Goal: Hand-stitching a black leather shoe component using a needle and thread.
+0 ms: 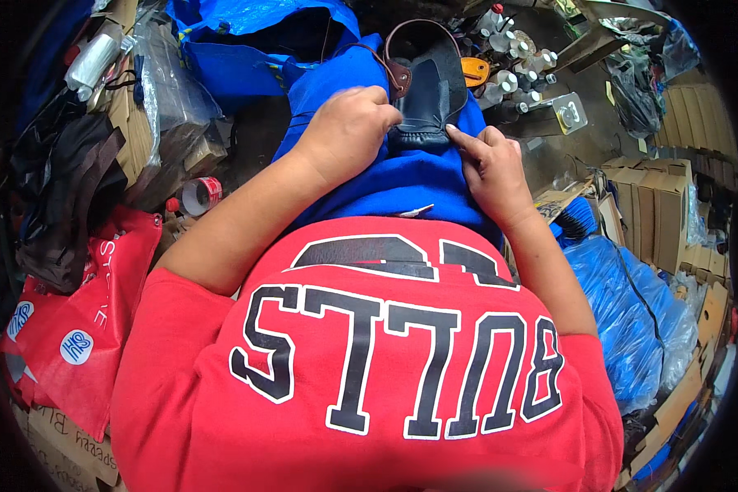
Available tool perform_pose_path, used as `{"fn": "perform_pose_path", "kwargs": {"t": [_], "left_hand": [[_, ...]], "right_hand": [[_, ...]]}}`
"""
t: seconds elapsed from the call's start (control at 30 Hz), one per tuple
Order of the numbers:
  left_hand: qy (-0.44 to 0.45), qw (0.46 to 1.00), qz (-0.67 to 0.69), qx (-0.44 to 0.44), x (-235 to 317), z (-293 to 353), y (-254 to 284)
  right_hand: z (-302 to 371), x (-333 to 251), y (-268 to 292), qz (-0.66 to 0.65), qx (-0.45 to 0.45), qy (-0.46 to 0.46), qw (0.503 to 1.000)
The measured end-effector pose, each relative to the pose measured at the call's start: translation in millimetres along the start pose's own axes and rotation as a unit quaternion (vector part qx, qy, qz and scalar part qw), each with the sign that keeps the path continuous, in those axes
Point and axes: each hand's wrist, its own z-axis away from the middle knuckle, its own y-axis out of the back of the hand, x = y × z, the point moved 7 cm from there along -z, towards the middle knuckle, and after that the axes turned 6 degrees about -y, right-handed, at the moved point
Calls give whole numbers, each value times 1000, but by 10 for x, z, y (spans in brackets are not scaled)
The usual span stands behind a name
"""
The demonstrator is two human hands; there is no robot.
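A black leather moccasin-style shoe (425,90) lies on blue cloth (336,72) over my lap. A puckered seam crosses its near, toe end, and a brown leather band loops up at its far end. My left hand (351,127) is closed in a fist beside the shoe's left edge; a thin pale line like thread shows near its fingers, but what they hold is hidden. At the right end of the puckered seam, my right hand (494,168) grips the shoe's edge, its fingertip pressed against the leather.
Several clear bottles (517,70) stand beyond my right hand, by an orange leather piece (474,71). Left of me are a plastic bottle (198,197) and a red bag (98,320). Cardboard boxes (656,205) and a blue plastic bag (611,303) crowd the right side.
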Motion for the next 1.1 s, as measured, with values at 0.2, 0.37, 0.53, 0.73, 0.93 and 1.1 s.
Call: {"fn": "perform_pose_path", "kwargs": {"t": [0.2, 0.37, 0.53, 0.73, 0.93, 1.1], "left_hand": [[18, 998, 39, 43, -82, -164, -22], [0, 997, 79, -2, -184, -246, -227], [6, 998, 61, -34, -210, -253, -278], [16, 997, 61, -39, -231, -257, -295], [14, 997, 50, -48, -187, -268, -307], [-7, 992, 78, -98, -197, -389, -379]], "right_hand": [[-116, 340, -109, -218, -113, -115, 963], [-255, 486, -151, -300, -172, -80, 935], [-332, 543, -224, -311, -213, -89, 922], [-346, 561, -248, -336, -223, -98, 910], [-346, 589, -269, -345, -231, -98, 905], [-374, 593, -300, -373, -237, -92, 892]]}}
